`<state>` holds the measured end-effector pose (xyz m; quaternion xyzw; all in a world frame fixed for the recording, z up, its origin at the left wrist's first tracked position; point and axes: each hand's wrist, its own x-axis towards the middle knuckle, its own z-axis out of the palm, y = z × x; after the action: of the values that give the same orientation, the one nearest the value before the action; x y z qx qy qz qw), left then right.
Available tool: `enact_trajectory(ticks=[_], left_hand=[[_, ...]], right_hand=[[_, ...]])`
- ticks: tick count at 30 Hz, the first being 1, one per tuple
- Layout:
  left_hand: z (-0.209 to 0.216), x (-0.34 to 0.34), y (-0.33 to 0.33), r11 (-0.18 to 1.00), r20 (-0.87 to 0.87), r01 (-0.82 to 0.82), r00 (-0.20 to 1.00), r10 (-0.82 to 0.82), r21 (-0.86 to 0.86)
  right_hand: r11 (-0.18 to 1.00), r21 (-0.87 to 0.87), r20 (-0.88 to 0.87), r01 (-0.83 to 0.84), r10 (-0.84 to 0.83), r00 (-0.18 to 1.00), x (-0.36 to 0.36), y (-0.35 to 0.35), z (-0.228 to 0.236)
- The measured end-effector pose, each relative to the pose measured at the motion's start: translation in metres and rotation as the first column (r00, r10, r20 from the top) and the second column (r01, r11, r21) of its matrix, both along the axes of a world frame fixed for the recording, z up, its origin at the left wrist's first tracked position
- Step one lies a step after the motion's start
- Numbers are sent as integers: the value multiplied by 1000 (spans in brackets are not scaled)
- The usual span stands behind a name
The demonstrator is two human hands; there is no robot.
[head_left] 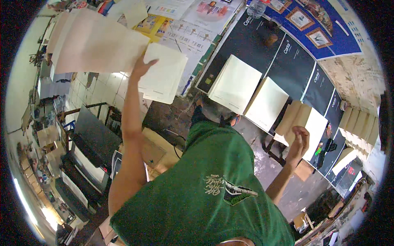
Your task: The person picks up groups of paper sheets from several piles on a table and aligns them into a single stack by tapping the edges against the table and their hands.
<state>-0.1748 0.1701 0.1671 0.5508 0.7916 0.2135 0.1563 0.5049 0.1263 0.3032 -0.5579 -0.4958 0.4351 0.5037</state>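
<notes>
My left hand [143,67] is at the right edge of a large cream sheet [98,45] that spreads out to the left. Its thumb stands out from the fingers, over a stack of cream sheets [166,71] on the table; I see no grip on the paper. My right hand [299,141] hovers over a pile of cream sheets [314,131], fingers loosely bent and nothing visible in them. Beside that pile, a folded cream sheet [291,119] has a raised, curved part.
Two more paper stacks, a near one [236,84] and a farther one [266,102], lie along the black-covered table [283,61]. Folded paper bundles [359,127] stand at its far right. Printed sheets [188,41] cover the left table. A dark panel [94,135] stands at left.
</notes>
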Motion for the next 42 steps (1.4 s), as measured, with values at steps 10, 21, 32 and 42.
enact_trajectory(ticks=[10, 21, 32, 42], left_hand=[[-89, -20, 44, 950, -388, 40, 917, 88, 309], [-2, 312, 39, 925, 509, 167, 794, -332, 342], [-51, 337, 29, 890, 396, 313, 811, -432, 331], [-52, 336, 29, 878, 358, 314, 823, -441, 361]], right_hand=[[971, 182, 907, 155, -226, 354, 77, -8, -7], [941, -59, 913, 333, -84, 400, 78, -6, -12], [999, 5, 950, 52, -21, 311, 90, -17, -6], [990, 99, 970, 103, -119, 213, 73, -8, -17]])
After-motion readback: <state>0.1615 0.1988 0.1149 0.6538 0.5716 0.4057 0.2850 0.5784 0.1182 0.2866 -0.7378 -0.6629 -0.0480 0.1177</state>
